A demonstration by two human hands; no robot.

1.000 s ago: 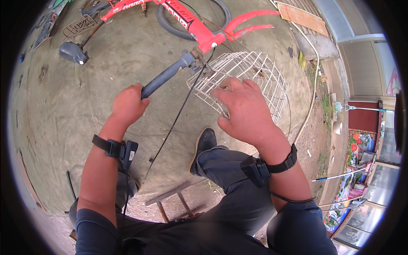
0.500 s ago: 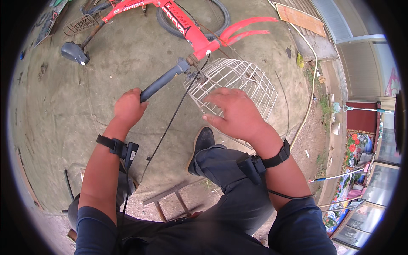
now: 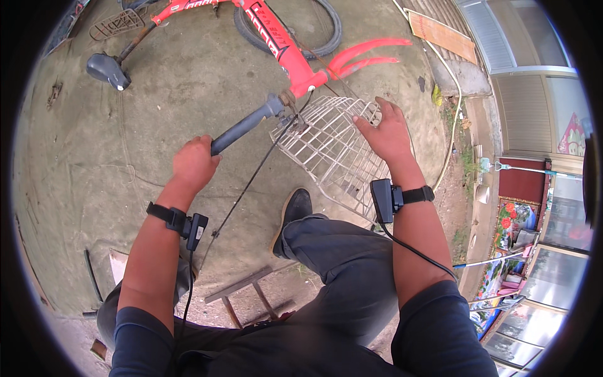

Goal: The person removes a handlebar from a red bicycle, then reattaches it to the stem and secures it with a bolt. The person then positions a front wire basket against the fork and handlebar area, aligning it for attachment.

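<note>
a: checked both hands?

b: saw the left hand point(image 3: 193, 164) closed in a fist round the near end of the grey handlebar point(image 3: 242, 130). saw the right hand point(image 3: 386, 132) spread, thumb well apart from the fingers, over the far side of the white wire basket point(image 3: 333, 151). could not tell of any contact with the wires.

a: and the bicycle?

b: found the red bicycle frame point(image 3: 279, 47) beyond the hands, apparently down on its side, front fork point(image 3: 369, 48) pointing off to the right. found the basket just beside the stem point(image 3: 286, 98).

a: worried about anything?

b: worried about the handlebar first. gripped at one end only, could have swung at the stem under an uneven pull and knocked the basket.

a: anything else?

b: distrusted the black cable point(image 3: 251, 179), near the dark shoe point(image 3: 296, 207): could have snagged a foot after a careless step. feared for the ungloved fingers too; might have scraped against wire ends after a sudden shift.
</note>
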